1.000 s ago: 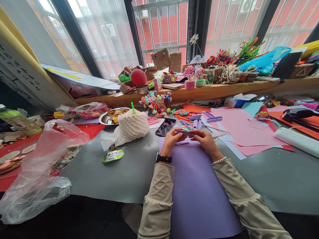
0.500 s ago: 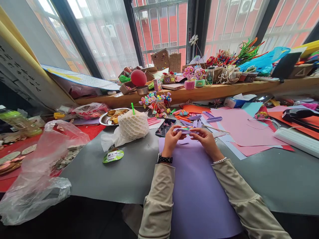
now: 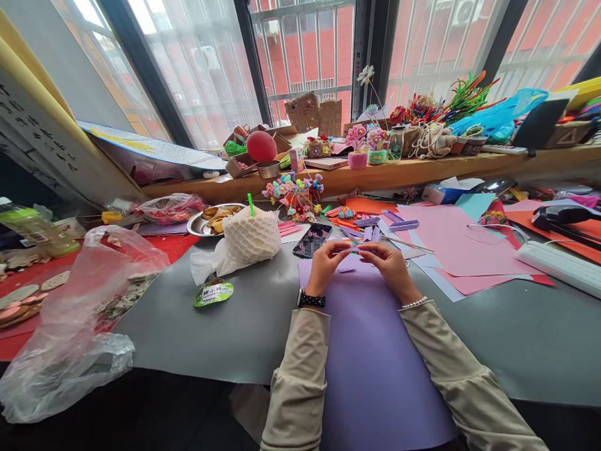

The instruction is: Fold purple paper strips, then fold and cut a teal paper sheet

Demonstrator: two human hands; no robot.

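Over the far part of a large purple paper sheet, my left hand and my right hand face each other with fingertips almost meeting. Both pinch a small purple paper strip, mostly covered by the fingers. A small purple scrap lies on the sheet beneath them. Just beyond the hands are several folded purple paper strips. A black phone lies left of my left hand, and a thin wooden stick rests right of the strips.
A netted white drink with a green straw stands left, by a metal dish. Pink paper sheets and a white power strip lie right. Crocheted flowers stand behind. A plastic bag hangs over the left edge.
My fingers have drawn closer together over the purple strip, so less of it shows now. The arms and surrounding things stay in place.
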